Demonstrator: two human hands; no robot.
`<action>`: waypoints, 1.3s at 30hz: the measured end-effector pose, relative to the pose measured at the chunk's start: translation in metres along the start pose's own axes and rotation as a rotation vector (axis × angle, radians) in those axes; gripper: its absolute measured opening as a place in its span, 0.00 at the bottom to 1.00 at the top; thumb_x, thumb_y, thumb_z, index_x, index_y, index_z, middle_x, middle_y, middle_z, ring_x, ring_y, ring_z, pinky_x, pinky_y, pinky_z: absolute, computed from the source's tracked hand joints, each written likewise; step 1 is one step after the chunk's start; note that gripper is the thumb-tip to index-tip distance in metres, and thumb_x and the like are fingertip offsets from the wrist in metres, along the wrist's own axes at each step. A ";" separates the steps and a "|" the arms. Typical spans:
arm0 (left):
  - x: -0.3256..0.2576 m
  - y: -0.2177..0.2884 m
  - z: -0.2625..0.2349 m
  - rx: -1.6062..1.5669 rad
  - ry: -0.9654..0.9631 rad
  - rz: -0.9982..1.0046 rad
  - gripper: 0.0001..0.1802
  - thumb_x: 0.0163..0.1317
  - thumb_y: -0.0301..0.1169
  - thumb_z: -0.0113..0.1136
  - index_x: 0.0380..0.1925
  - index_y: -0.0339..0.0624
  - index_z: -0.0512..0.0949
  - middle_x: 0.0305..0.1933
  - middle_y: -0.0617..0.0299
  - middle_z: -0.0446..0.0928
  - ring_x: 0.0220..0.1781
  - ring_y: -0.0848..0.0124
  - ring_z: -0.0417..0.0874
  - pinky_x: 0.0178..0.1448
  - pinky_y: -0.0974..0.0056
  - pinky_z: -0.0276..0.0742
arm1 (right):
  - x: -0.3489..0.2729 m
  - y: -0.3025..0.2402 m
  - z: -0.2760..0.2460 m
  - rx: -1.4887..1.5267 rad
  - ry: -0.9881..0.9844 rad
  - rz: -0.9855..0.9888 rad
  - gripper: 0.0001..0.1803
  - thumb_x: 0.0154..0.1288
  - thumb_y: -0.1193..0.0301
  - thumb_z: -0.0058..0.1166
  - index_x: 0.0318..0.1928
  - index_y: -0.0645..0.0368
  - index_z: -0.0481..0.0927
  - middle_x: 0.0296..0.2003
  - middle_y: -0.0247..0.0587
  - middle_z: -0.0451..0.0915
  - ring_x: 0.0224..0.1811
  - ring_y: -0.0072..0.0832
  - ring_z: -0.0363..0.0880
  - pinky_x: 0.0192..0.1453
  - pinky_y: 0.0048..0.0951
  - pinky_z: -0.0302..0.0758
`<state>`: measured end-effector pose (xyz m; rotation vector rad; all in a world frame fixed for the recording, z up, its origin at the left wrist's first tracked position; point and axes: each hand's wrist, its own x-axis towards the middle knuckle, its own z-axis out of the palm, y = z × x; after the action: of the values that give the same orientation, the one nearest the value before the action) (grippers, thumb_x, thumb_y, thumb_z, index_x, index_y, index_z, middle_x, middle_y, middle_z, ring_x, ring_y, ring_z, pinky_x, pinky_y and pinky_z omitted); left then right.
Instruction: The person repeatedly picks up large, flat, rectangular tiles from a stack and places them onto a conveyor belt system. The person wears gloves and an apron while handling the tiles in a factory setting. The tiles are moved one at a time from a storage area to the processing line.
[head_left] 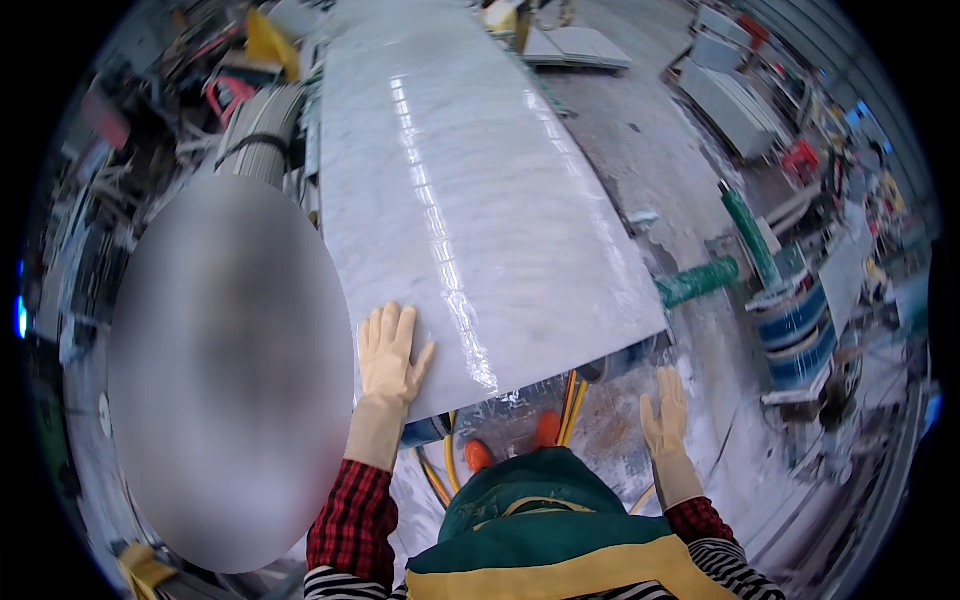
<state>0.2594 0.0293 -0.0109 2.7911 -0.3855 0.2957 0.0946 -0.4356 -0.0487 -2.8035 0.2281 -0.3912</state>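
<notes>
A long white slab with a glossy, wet-looking surface [510, 220] stretches away from me, its near edge just in front of my body. My left hand [388, 360], in a cream rubber glove, lies flat on the slab's near left corner with its fingers extended. Off the slab's near right corner, my right hand [668, 425] hangs in the air in a matching glove. Its fingers are stretched out and nothing is in it. Both gloves end at red-and-black checked cuffs.
A green roller [700, 282] juts from the slab's right side, near a green post [750, 235] and a blue drum-like thing [795, 335]. Yellow hoses [572, 408] run beneath the slab by my orange shoes [478, 456]. A blurred oval covers the left. White panels [730, 105] stand far right.
</notes>
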 end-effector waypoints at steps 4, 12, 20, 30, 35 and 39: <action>-0.011 0.073 -0.009 -0.070 -0.157 0.190 0.43 0.55 0.46 0.73 0.67 0.37 0.70 0.71 0.40 0.67 0.72 0.40 0.65 0.77 0.42 0.57 | -0.033 0.027 0.012 0.094 -0.001 0.164 0.31 0.67 0.64 0.59 0.68 0.61 0.73 0.70 0.60 0.69 0.73 0.54 0.66 0.77 0.46 0.62; -0.005 0.152 0.029 0.048 -0.077 0.398 0.40 0.52 0.32 0.69 0.67 0.38 0.69 0.69 0.42 0.69 0.68 0.42 0.71 0.70 0.42 0.66 | -0.043 0.072 0.047 0.340 -0.138 0.349 0.28 0.67 0.62 0.59 0.65 0.58 0.77 0.68 0.55 0.73 0.72 0.50 0.69 0.77 0.42 0.64; -0.007 0.169 0.033 0.279 -0.275 0.257 0.37 0.56 0.22 0.55 0.70 0.43 0.67 0.72 0.43 0.67 0.74 0.43 0.67 0.75 0.45 0.65 | -0.166 0.186 0.089 0.296 -0.542 0.960 0.31 0.63 0.49 0.58 0.63 0.50 0.81 0.60 0.53 0.81 0.66 0.50 0.77 0.70 0.43 0.72; 0.050 0.148 -0.056 -0.114 -0.546 0.285 0.50 0.41 0.06 0.57 0.72 0.35 0.63 0.74 0.39 0.66 0.79 0.50 0.64 0.82 0.58 0.54 | -0.196 0.236 0.092 0.535 -0.614 1.297 0.33 0.64 0.47 0.53 0.62 0.56 0.81 0.58 0.57 0.81 0.64 0.51 0.78 0.67 0.44 0.73; 0.073 0.169 -0.083 -0.124 -0.747 0.028 0.53 0.41 0.06 0.52 0.75 0.33 0.59 0.79 0.41 0.59 0.84 0.56 0.54 0.85 0.62 0.43 | -0.173 0.203 0.130 0.724 -0.475 1.213 0.29 0.67 0.49 0.54 0.59 0.55 0.83 0.49 0.49 0.87 0.54 0.45 0.85 0.58 0.43 0.78; 0.076 0.176 -0.090 -0.048 -0.779 0.001 0.53 0.44 0.07 0.55 0.77 0.35 0.57 0.79 0.41 0.59 0.84 0.56 0.54 0.84 0.63 0.45 | -0.119 0.180 0.105 0.760 -0.535 1.044 0.25 0.67 0.51 0.53 0.56 0.53 0.84 0.50 0.52 0.86 0.55 0.48 0.84 0.59 0.42 0.78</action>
<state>0.2651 -0.1197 0.1391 2.7439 -0.5445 -0.8135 -0.0083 -0.5534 -0.2300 -1.6385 1.0575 0.4290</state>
